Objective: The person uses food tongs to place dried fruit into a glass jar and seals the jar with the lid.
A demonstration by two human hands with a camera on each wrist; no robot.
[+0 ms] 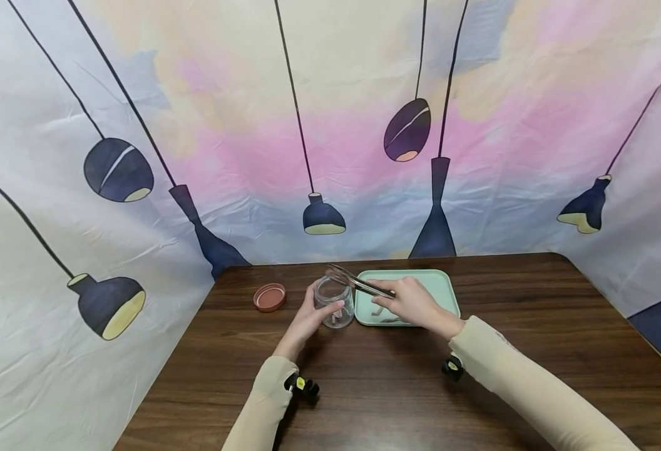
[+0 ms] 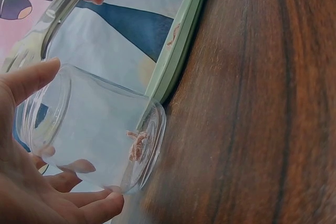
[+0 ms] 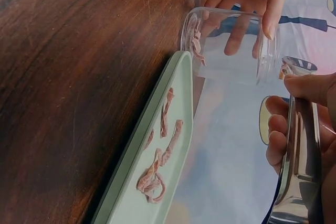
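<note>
My left hand [image 1: 307,318] grips a clear jar [image 2: 100,119] round its side, thumb near the rim. The jar stands on the table with a few pinkish dried strips [image 2: 137,145] at its bottom. In my right hand [image 1: 414,302] I hold metal tongs [image 1: 367,287], their tips over the jar's mouth. Something pinkish-brown shows at the tips in the right wrist view; whether it is a strip cannot be told. Beside the jar, touching or nearly so, lies a pale green tray [image 1: 449,285] holding several more strips [image 3: 172,142].
A reddish-brown round lid [image 1: 270,297] lies on the dark wooden table [image 1: 375,388], left of the jar. Behind the table hangs a cloth [image 1: 353,150] printed with lamps. Each sleeve carries a small black wrist device [image 1: 307,387].
</note>
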